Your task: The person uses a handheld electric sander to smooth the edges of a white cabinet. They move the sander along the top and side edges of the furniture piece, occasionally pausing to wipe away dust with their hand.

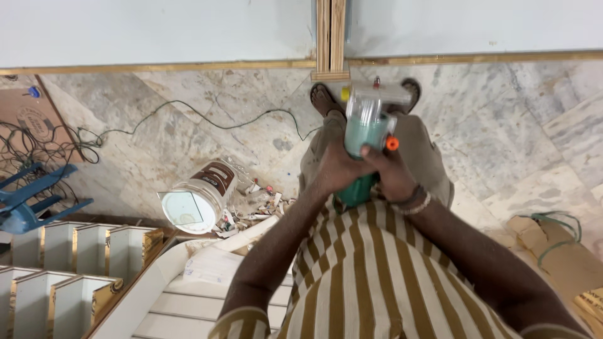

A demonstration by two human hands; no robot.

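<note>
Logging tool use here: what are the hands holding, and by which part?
Both hands, left hand and right hand, grip a teal power tool around its body, silver head pointing away.

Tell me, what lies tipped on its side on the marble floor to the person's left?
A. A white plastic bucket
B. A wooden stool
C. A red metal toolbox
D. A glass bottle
A: the white plastic bucket lies on its side, open mouth towards the camera, among scraps on the marble floor.
</note>
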